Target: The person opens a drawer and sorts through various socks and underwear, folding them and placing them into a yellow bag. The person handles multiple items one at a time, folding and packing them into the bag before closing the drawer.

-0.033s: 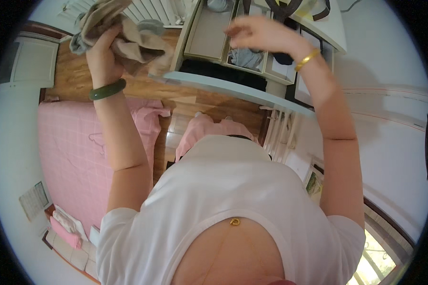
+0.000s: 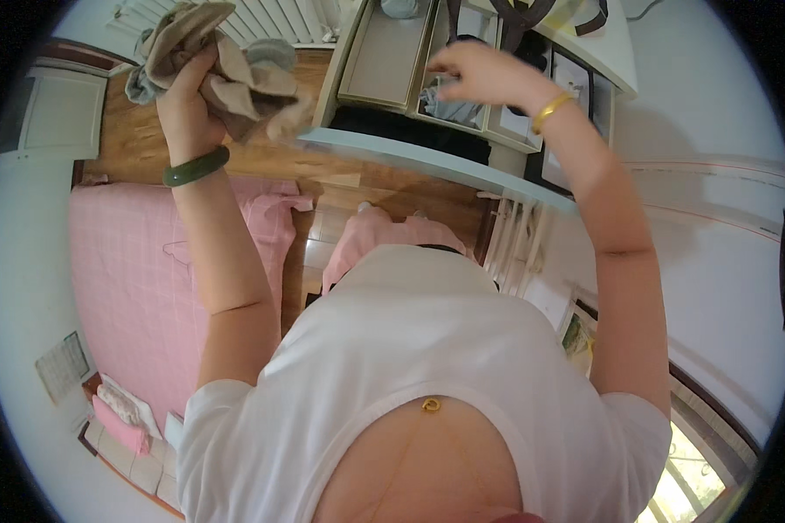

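My left hand (image 2: 192, 109), a green bangle on its wrist, is closed round a crumpled bunch of beige and grey socks (image 2: 235, 74), held up left of an open drawer (image 2: 371, 139). Over that drawer hovers my right hand (image 2: 480, 74), with a gold bracelet on the wrist. Its fingers are loosely bent and apart, and no thing shows in them. Below the fingertips a grey cloth piece (image 2: 452, 109) lies in a narrow compartment. A pale box (image 2: 379, 65) in the drawer's left part has a rolled grey piece (image 2: 399, 8) at its far end.
Black cloth (image 2: 410, 131) lies along the drawer's near side. Dark straps (image 2: 523, 13) rest over its far edge, beside a white top (image 2: 615, 52). To the left stands a bed with a pink cover (image 2: 131, 279). A white radiator (image 2: 270, 22) is at the far wall.
My right hand has moved slightly down and toward the near side over the compartment, its fingers closer to the grey cloth. My left hand with the socks has hardly moved.
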Motion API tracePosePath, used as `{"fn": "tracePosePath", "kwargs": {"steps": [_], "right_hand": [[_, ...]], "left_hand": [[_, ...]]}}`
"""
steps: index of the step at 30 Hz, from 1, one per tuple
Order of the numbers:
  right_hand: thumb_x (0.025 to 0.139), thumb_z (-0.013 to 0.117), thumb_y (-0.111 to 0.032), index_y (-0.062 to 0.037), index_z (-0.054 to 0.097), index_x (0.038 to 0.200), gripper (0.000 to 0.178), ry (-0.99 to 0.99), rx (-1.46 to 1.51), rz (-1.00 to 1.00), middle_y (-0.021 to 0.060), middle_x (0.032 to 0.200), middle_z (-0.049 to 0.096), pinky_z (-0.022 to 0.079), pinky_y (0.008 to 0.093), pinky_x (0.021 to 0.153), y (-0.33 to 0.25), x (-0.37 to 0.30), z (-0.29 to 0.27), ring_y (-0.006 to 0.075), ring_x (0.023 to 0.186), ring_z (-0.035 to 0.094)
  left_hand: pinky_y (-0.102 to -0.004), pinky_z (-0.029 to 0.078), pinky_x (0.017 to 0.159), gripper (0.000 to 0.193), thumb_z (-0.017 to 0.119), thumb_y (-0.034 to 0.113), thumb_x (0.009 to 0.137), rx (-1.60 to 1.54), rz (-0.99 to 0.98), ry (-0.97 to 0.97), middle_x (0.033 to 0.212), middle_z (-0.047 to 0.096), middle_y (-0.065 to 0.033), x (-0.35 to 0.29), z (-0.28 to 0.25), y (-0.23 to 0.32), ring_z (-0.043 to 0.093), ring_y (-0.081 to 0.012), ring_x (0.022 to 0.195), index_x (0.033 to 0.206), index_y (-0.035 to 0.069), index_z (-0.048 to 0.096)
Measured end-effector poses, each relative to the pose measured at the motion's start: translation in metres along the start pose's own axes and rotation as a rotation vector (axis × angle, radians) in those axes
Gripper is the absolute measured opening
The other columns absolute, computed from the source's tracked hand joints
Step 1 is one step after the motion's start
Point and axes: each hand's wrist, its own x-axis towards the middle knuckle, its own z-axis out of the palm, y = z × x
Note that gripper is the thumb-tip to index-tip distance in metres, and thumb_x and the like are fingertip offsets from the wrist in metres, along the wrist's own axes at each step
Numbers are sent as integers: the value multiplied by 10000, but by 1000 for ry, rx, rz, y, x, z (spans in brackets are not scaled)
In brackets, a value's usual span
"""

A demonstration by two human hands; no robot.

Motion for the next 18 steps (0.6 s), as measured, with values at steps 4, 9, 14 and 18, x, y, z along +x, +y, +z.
{"fn": "tracePosePath", "kwargs": {"steps": [4, 9, 14, 18], "right_hand": [[706, 754, -115, -43, 609, 1170, 492, -132, -260, 158, 131, 1020, 674, 504, 391, 871, 23, 1, 39, 306, 964, 640], [878, 653, -286, 6, 614, 1119, 380, 110, 1019, 192, 117, 1035, 684, 513, 304, 769, 46, -15, 27, 209, 898, 665], [1006, 437, -390, -23, 565, 1209, 439, -78, 1655, 118, 146, 1040, 678, 527, 289, 740, 35, -15, 19, 216, 888, 672], [1010, 387, -458, -39, 564, 1190, 489, -139, 1691, 105, 158, 988, 679, 536, 278, 688, -4, -14, 13, 209, 829, 676]], "left_hand": [[-366, 529, 802, 276, 613, 57, 864, 32, 48, 100, 1038, 634, -90, -12, 3, -23, 632, -226, 923, 1131, -1, 572], [-388, 534, 853, 317, 600, 14, 831, -29, -130, 53, 1050, 629, -108, -20, 5, -54, 636, -277, 971, 1144, -26, 564], [-295, 507, 849, 374, 702, -35, 773, 203, -80, -242, 1074, 649, -66, -33, 63, -59, 612, -163, 972, 1136, -5, 619], [-295, 515, 842, 519, 773, -14, 749, 22, -194, -330, 1116, 646, -60, -28, 100, -73, 599, -151, 1000, 1226, 17, 569]]}}
